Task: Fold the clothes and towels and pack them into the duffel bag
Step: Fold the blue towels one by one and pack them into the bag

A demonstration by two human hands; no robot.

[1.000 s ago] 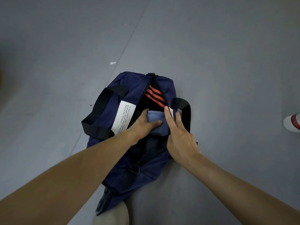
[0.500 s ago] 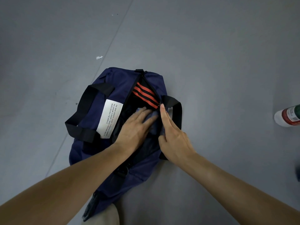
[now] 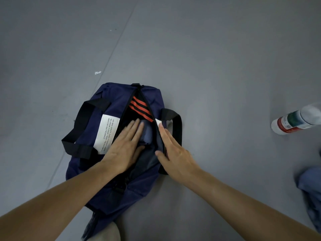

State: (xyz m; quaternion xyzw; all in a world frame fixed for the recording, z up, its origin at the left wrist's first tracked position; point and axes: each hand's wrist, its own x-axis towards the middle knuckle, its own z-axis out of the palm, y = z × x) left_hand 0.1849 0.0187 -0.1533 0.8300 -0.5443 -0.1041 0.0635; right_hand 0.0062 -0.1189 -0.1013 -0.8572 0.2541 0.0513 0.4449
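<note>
A navy duffel bag [image 3: 90, 131] with black handles and a white label lies unzipped on the grey floor. Inside it lie a black garment with orange stripes [image 3: 139, 106] and a folded blue cloth [image 3: 147, 134]. My left hand [image 3: 124, 146] rests flat, fingers spread, on the blue cloth and the bag's left opening edge. My right hand [image 3: 171, 150] lies flat with fingers extended along the right edge of the opening, thumb inside. Neither hand grips anything.
A plastic bottle [image 3: 295, 119] with a red and green label lies on the floor at the right. A crumpled blue garment [image 3: 311, 192] sits at the right edge. A small white scrap [image 3: 97, 72] lies beyond the bag. My knee [image 3: 107, 232] is below the bag.
My left hand has let go of the blue cloth and flattened on top of it inside the bag. The view shifted, bringing the bottle and blue garment into sight at the right.
</note>
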